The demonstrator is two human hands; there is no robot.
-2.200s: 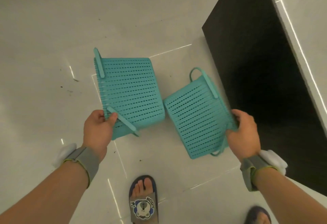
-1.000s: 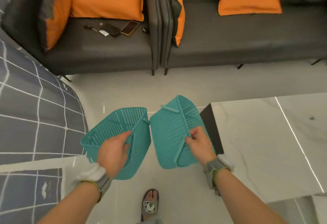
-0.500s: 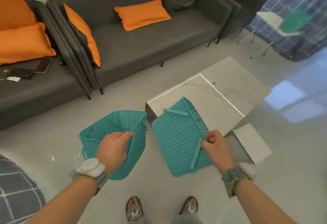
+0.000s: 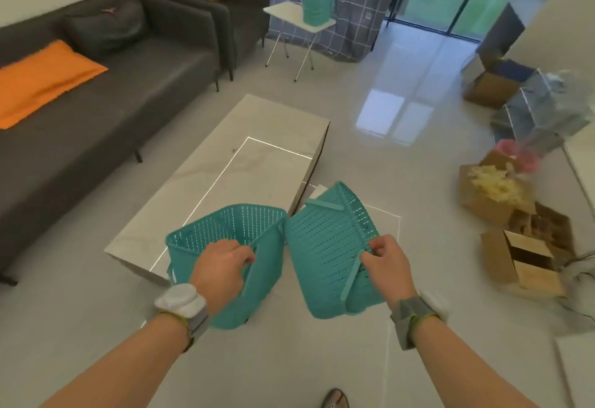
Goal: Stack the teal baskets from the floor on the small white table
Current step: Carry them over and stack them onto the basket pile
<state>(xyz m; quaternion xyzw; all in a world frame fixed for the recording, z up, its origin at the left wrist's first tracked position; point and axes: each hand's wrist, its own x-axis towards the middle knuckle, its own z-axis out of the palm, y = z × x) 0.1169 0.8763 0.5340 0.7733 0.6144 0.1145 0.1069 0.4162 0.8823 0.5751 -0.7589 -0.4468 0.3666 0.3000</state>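
Note:
I carry two teal perforated baskets in the air in front of me. My left hand (image 4: 222, 267) grips the near rim of the left basket (image 4: 231, 230), whose opening faces up and away. My right hand (image 4: 384, 266) holds the right basket (image 4: 325, 246) by its rim, tilted so its side and base face me. Far ahead stands the small white table (image 4: 289, 13) on thin legs, with a stack of teal baskets (image 4: 318, 5) on top.
A low marble coffee table (image 4: 244, 162) lies straight ahead between me and the small table. A dark grey sofa (image 4: 96, 92) with orange cushions runs along the left. Cardboard boxes (image 4: 515, 240) and clutter sit on the right floor. Open tiled floor runs between the coffee table and boxes.
Both baskets were lifted off the floor. My view has swung right from the sofa, bringing the small white table into sight. The grips on the baskets are unchanged.

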